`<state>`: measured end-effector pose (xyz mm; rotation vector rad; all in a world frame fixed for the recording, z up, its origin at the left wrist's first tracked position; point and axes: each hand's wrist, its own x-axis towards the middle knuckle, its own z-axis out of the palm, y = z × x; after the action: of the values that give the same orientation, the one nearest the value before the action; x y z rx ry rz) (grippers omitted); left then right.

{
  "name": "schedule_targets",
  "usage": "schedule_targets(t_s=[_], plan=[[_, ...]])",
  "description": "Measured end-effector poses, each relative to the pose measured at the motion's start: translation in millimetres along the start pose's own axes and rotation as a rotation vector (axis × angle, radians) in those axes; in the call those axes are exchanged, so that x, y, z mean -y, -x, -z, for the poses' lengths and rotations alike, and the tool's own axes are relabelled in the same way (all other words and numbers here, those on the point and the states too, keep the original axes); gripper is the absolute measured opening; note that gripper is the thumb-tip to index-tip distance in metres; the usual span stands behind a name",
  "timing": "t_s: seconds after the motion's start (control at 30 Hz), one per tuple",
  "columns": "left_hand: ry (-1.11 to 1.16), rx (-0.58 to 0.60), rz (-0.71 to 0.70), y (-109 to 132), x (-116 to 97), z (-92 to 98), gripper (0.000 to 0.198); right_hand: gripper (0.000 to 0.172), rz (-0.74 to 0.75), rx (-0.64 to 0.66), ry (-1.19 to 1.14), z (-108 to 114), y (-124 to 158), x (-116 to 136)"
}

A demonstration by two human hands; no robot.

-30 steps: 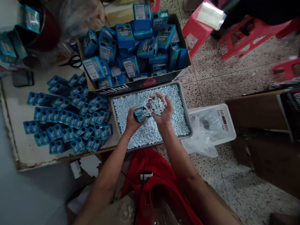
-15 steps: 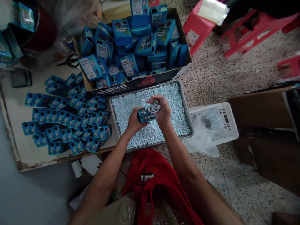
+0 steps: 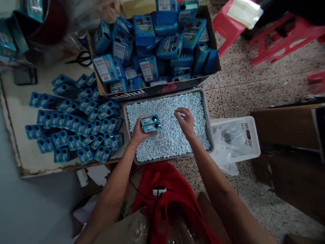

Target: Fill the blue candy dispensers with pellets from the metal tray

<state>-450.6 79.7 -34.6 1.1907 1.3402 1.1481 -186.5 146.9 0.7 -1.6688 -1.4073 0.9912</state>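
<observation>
My left hand (image 3: 138,133) is closed round two small blue candy boxes (image 3: 149,128), held side by side over a metal tray (image 3: 210,137). Each box has a round hole in its top, and white pieces show at the holes. The tray is full of small pale blue and white candies (image 3: 167,144). Above its right half hovers my right hand (image 3: 186,122), fingers loosely curled and apart, with nothing visible in them. To the left, rows of similar candy boxes (image 3: 72,122) stand on the table (image 3: 40,169), their holes facing up.
Behind the tray, a cardboard carton (image 3: 162,88) is heaped with blue boxes. Scissors (image 3: 82,59) lie at the back left. A white plastic basket (image 3: 254,142) with clear bags sits right of the tray. Pink stools (image 3: 228,23) stand on the floor beyond, near large cardboard boxes (image 3: 286,122).
My right hand has let go of its handful of candies and moved right, away from the boxes. My left hand still holds the two boxes, slightly further left. The view has shifted a little.
</observation>
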Motion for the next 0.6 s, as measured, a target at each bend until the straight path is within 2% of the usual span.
schedule_targets(t_s=[0.07, 0.17, 0.23, 0.3, 0.37, 0.43, 0.5, 0.53, 0.6], plan=[[-0.060, -0.084, -0.016, 6.1, 3.3, 18.3, 0.097, 0.033, 0.036, -0.043, 0.248, -6.9, -21.5, -18.1], [-0.113, -0.137, -0.024, 17.9, 7.2, 41.2, 0.097, 0.039, 0.101, -0.041, 0.534, -39.5, -41.0, -22.9], [-0.087, -0.146, -0.010, 26.4, 9.9, 49.6, 0.097, 0.051, 0.124, -0.064, 0.650, -70.6, -37.1, -15.5], [-0.026, -0.215, 0.014, 33.0, 12.7, 51.6, 0.099, 0.064, 0.134, -0.068, 0.707, -98.4, -21.2, -6.7], [0.008, -0.249, 0.027, 35.6, 14.6, 48.7, 0.100, 0.064, 0.142, 0.003, 0.720, -114.5, -1.7, -2.2], [-0.023, -0.170, 0.014, 33.8, 14.3, 44.4, 0.098, 0.053, 0.122, 0.107, 0.684, -115.8, 12.0, -4.0], [-0.101, -0.112, -0.021, 29.1, 11.5, 41.9, 0.094, 0.041, 0.025, 0.167, 0.560, -105.2, 15.9, -10.0], [-0.149, -0.123, -0.043, 26.6, 9.3, 41.7, 0.093, 0.038, -0.064, 0.181, 0.439, -97.5, 14.8, -13.2], [-0.253, -0.163, -0.084, 23.2, 4.7, 43.0, 0.089, 0.034, -0.325, 0.239, 0.026, -81.3, 11.0, -17.1]])
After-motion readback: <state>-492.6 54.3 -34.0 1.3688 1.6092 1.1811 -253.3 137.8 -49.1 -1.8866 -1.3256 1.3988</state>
